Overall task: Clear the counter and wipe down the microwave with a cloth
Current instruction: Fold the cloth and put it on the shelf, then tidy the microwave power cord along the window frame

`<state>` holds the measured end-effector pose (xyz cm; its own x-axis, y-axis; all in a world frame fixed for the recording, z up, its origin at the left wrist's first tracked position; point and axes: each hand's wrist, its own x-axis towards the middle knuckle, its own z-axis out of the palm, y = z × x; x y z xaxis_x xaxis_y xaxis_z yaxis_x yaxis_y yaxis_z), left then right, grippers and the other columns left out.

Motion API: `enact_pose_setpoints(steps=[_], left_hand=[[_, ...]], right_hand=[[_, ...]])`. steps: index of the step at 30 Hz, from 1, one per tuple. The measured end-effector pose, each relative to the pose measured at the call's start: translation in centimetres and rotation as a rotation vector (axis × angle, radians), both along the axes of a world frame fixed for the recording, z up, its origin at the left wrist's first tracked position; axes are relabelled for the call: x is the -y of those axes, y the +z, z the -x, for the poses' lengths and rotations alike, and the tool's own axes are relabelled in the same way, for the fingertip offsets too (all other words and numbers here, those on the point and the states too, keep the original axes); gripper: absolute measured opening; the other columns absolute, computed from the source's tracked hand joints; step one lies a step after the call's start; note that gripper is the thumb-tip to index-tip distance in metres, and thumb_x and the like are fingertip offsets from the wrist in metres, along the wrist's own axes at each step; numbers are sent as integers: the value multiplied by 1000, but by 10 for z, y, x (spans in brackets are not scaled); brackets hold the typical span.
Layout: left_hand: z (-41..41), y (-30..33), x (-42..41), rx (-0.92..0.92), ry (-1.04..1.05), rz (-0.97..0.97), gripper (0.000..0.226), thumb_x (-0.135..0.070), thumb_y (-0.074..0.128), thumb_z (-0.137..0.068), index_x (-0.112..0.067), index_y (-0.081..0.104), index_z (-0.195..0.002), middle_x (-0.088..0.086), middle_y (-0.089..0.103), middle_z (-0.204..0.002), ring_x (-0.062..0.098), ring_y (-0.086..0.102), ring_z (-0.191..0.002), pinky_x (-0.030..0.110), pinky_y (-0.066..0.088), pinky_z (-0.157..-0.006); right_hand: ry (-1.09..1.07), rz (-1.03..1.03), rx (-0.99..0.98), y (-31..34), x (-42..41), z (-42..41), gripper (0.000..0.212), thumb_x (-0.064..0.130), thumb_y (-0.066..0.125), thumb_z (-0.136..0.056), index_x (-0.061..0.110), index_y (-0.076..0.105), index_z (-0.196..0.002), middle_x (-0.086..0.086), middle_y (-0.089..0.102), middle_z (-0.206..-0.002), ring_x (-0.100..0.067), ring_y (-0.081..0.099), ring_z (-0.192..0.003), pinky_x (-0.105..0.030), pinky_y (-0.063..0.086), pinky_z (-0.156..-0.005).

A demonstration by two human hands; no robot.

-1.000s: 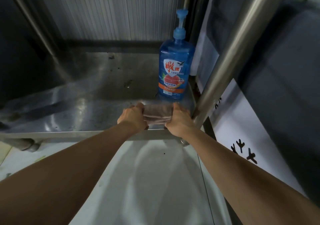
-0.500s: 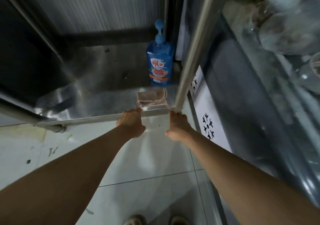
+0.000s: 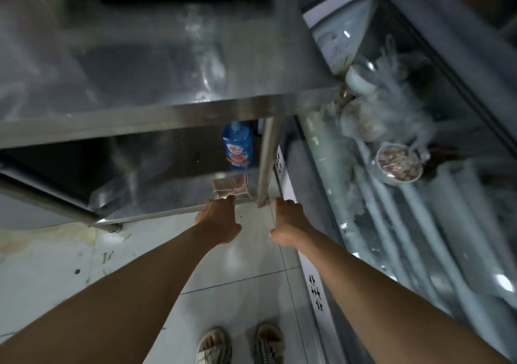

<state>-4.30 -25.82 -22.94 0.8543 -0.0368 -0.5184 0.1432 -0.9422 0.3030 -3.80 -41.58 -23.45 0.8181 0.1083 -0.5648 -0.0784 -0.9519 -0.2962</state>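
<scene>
While both hands, left [image 3: 219, 221] and right [image 3: 288, 223], hang open and empty, the folded cloth [image 3: 230, 186] on the shelf [image 3: 167, 193] looks soft, light, best pinched by its near edge.

i see both arms reaching down toward the lower shelf [image 3: 167, 193] of a steel table at frame centre. the left hand [image 3: 218, 219] and right hand [image 3: 288, 221] hang just in front of the shelf edge, fingers relaxed, holding nothing. a folded pinkish cloth [image 3: 230, 186] lies on the shelf beside the table leg [image 3: 267, 162]. a blue detergent bottle [image 3: 237, 148] stands behind the cloth. my sandalled feet [image 3: 240, 345] show at the bottom edge.
</scene>
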Motion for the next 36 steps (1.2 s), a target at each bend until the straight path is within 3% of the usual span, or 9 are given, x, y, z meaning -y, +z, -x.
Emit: enact_pose_setpoints(steps=[6,11,17,21,26,31,36], left_hand=[[7,80,10,34,14,73,53,-20,65,-85,-19,43,-133,3,52,-129,20,54,-113,20,41,-78],[8,144,8,54,-59,25,53,-25,63,-85,-20,42,-133,6,53,-130,25,52,-118,33,46,-95],[5,213,8,108,-84,1,41,-35,62,-85,-16,50,-120,5,63,-108,20,61,-94,30,52,-78],[2,257,1,129,-129,-20,40,-23,60,-83,-16,52,-122,5,62,-116,22,59,-104,33,51,-89],[-4,310,-13,190,-111,-22,47,-25,64,-81,-17,47,-124,8,56,-123,25,56,-109,33,49,-89],[-16,365,-29,310,-123,-21,59,-26,64,-84,-16,40,-136,8,50,-137,25,48,-124,32,42,-99],[-29,413,-49,406,-121,-35,56,-27,66,-83,-14,44,-133,8,53,-134,25,50,-121,32,43,-98]], right_hand=[[-2,1,30,82,7,12,64,14,63,-86,10,29,-140,-14,38,-139,-31,33,-129,-36,38,-102],[11,11,80,147,12,14,54,13,62,-85,7,36,-132,-16,43,-133,-32,42,-123,-36,41,-99],[2,-7,110,218,14,15,70,20,67,-84,8,29,-142,-17,35,-144,-33,33,-134,-36,34,-107],[-3,-23,186,264,9,11,66,22,67,-83,10,33,-138,-15,41,-137,-32,39,-128,-35,37,-102],[-5,-37,301,324,4,2,59,17,69,-77,12,42,-130,-12,46,-133,-30,44,-125,-30,43,-99],[9,-66,368,381,-3,-6,55,16,71,-77,10,48,-126,-12,55,-127,-28,54,-115,-27,45,-88],[9,-27,419,420,-14,-14,86,24,72,-79,12,20,-146,-16,34,-144,-33,33,-133,-38,35,-108]])
